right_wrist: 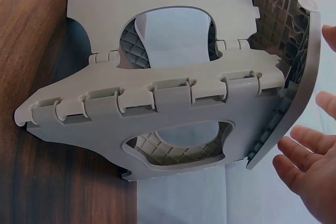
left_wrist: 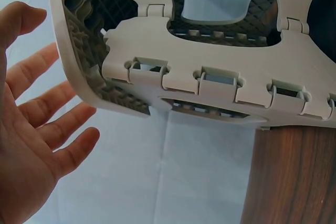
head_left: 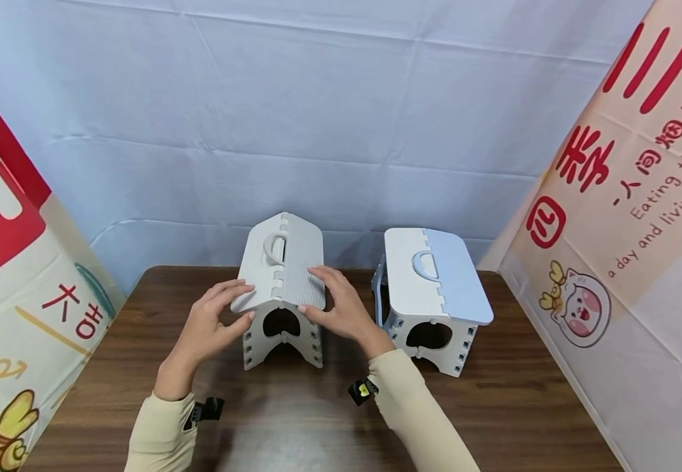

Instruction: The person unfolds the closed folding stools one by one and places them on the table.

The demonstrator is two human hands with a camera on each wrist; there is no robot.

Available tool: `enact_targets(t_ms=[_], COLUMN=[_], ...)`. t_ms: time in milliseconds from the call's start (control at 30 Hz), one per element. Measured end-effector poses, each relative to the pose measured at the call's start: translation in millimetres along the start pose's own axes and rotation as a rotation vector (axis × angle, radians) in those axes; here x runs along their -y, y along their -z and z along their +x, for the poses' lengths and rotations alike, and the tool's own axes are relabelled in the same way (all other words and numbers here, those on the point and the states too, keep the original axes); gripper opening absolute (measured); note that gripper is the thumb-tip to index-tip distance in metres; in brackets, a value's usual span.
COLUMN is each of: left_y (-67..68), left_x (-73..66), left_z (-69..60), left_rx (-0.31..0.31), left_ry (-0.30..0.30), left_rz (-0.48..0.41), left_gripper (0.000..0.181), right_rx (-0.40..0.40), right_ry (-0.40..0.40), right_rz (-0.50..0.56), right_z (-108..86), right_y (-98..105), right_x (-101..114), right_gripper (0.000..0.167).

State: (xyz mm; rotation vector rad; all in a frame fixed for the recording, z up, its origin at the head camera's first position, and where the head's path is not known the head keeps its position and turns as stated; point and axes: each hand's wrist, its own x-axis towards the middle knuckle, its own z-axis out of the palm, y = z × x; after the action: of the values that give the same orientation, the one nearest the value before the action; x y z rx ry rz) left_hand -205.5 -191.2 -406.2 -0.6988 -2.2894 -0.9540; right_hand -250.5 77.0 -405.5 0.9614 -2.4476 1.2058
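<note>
A light grey folding stool [head_left: 293, 262] stands on the table, half folded, its two seat panels peaked like a roof and its carry handle at the ridge. By the left panel is my left hand [head_left: 202, 328], fingers spread and loosely bent near the panel's edge. Opposite it, my right hand [head_left: 346, 311] has its fingertips at the right panel's edge. In the left wrist view the left palm [left_wrist: 31, 145] faces the stool's side. The right wrist view shows the right hand's spread fingers [right_wrist: 307, 142] beside the panel rim; whether they touch it I cannot tell.
A second folding stool [head_left: 405, 275], white and pale blue, stands unfolded to the right on the brown wooden table [head_left: 293, 419]. Pale blue cloth [head_left: 317, 118] hangs behind, and printed cloths flank both sides.
</note>
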Motion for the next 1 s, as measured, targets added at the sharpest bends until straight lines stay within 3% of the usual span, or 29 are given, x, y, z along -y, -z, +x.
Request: enact_targets(t_ms=[467, 867, 1000], left_y=[-8.4, -9.6, -9.6], left_x=[0.9, 1.8, 2.0], left_z=[9.9, 9.4, 9.8], left_rx=[-0.013, -0.005, 0.004], left_ry=[-0.077, -0.059, -0.078], left_rz=[-0.055, -0.004, 0.023], left_gripper=[0.035, 0.031, 0.032], right_rx=[0.072, 0.076, 0.092], right_ry=[0.100, 0.122, 0.117], right_rz=[-0.067, -0.091, -0.111], right_z=[15.0, 13.8, 14.1], right_y=[-4, -4, -4], right_x=[2, 2, 2], right_gripper=[0.056, 0.050, 0.050])
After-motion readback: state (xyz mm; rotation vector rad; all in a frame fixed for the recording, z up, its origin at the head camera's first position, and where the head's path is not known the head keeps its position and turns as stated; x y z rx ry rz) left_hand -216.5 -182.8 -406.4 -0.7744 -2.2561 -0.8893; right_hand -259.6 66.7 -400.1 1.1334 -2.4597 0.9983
